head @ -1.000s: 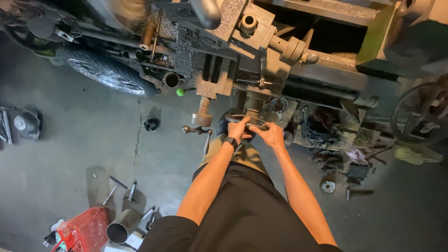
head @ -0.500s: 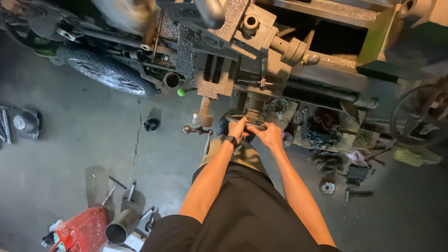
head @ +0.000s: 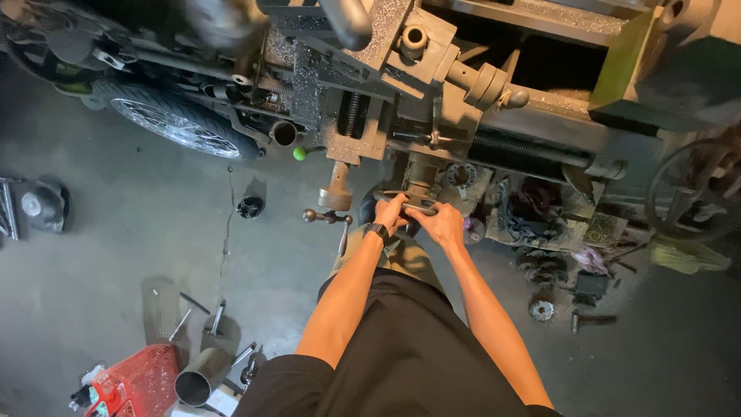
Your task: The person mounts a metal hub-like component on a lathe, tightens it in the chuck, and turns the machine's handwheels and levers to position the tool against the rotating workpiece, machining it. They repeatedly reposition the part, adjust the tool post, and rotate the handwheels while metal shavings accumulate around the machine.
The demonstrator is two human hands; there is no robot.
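Two hands: both of mine are on the handwheel (head: 407,202) at the front of the big grey lathe (head: 432,100).
Left hand (head: 390,212): fingers curled tight round the rim, at 9 o'clock on the wheel.
Right hand (head: 441,222): wrapped round the rim at 4 o'clock, so I guess I can turn it with both arms.
Crank handle (head: 328,218): at 9 o'clock from my left hand, not touched.
Floor: red basket (head: 135,380) and metal pipe (head: 202,376) at 7 o'clock.
Change: my hands stayed on the wheel, hardly moved.

place: metalworking workshop | signs: heavy lathe (head: 463,93); motorcycle wheel (head: 174,123); tools and pipe (head: 199,376) strewn on concrete floor (head: 116,232)
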